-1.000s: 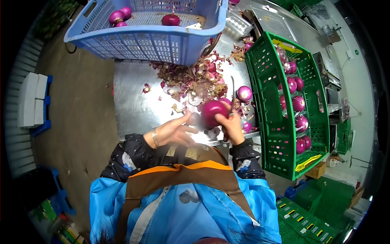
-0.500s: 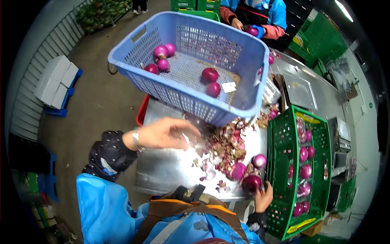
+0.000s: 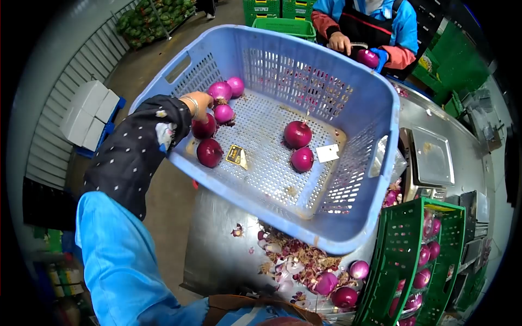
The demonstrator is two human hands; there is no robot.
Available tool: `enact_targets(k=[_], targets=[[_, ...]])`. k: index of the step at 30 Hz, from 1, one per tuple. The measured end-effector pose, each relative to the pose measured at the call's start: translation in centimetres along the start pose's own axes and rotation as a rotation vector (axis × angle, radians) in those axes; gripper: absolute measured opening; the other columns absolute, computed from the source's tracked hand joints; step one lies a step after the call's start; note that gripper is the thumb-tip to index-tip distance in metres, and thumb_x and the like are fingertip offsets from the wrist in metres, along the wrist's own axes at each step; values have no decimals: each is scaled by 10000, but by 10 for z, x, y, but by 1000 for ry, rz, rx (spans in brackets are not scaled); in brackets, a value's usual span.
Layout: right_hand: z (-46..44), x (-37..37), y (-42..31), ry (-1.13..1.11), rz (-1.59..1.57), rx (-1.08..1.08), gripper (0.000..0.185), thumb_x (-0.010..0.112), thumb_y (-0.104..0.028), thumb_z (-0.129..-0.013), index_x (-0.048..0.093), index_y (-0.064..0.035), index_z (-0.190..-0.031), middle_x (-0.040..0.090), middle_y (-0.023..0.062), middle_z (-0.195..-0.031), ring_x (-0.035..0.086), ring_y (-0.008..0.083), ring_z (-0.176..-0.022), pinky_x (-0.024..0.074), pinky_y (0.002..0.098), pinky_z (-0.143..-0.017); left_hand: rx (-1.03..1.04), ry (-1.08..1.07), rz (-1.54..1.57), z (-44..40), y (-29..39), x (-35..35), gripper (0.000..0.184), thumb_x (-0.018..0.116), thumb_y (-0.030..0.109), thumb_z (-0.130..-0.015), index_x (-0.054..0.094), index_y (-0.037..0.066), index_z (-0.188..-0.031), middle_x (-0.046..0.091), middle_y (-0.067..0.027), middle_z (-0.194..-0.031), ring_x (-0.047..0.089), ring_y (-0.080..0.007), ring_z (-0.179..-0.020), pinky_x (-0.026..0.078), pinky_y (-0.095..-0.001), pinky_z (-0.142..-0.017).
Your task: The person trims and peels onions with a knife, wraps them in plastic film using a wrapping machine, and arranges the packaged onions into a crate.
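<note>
My left hand (image 3: 199, 103) reaches over the left rim of the blue basket (image 3: 261, 202), its fingers wrapped round a red onion (image 3: 204, 126). Right below that onion lies another one (image 3: 210, 152), and smaller onions (image 3: 220, 92) sit just beyond my fingers. Toward the basket's right side are two more onions (image 3: 298, 134) beside a white card (image 3: 327, 153). A black label (image 3: 236, 156) lies on the basket floor. My right hand is out of view. Several onions (image 3: 345, 297) rest at the table's near edge by a heap of peelings (image 3: 296, 261).
A green crate (image 3: 380, 261) with wrapped onions stands at the right. Behind it are a metal tray (image 3: 432, 156) and a metal counter. Across the basket, a co-worker (image 3: 375, 27) holds an onion. White boxes (image 3: 89, 114) stand on the floor at left.
The view has shifted up toward the basket. My left hand has moved from above the table into the basket and closed on an onion. My right hand, earlier at an onion by the crate, has left view.
</note>
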State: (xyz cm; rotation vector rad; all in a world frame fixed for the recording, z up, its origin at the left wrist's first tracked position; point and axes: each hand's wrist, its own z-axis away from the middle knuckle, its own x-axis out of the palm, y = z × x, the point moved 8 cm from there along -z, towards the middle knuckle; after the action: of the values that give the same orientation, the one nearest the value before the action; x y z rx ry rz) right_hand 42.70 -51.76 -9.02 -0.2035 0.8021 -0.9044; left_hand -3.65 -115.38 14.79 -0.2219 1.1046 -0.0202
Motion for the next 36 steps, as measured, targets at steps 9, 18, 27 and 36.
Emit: enact_targets(k=[9, 18, 27, 36], targets=[[-11, -5, -16, -31, 20, 74, 271, 728, -152, -747, 629, -10, -956, 536, 5, -631, 462, 65, -550, 370, 245, -489, -65, -181, -274, -73, -18, 112, 1022, 852, 289, -471, 323, 127, -1330, 453, -196, -1248, 536, -353, -1092, 479, -408, -867], [-6, -9, -32, 23, 4, -33, 287, 719, -148, -753, 629, -13, -991, 541, 9, -661, 476, 74, -575, 388, 245, -512, -40, 40, -112, -27, 25, 6, 952, 835, 392, -440, 393, 93, -1228, 585, -179, -1076, 589, -334, -995, 490, -393, -810], [38, -31, -60, 227, -194, -378, 265, 676, -138, -757, 640, -16, -989, 501, 30, -621, 451, 83, -554, 385, 258, -502, 768, 183, 1427, 272, 134, -81, 940, 865, 177, -556, 309, 80, -1308, 456, -107, -1248, 461, -226, -1175, 370, -372, -1009], [119, -30, -238, 79, -47, -1086, 307, 560, 2, -623, 653, -69, -907, 658, 133, -821, 635, 303, -699, 508, 342, -634, 358, 62, 1309, 409, 240, 153, 799, 849, 197, -541, 365, 51, -1159, 533, -103, -1068, 555, -188, -986, 465, -317, -844]])
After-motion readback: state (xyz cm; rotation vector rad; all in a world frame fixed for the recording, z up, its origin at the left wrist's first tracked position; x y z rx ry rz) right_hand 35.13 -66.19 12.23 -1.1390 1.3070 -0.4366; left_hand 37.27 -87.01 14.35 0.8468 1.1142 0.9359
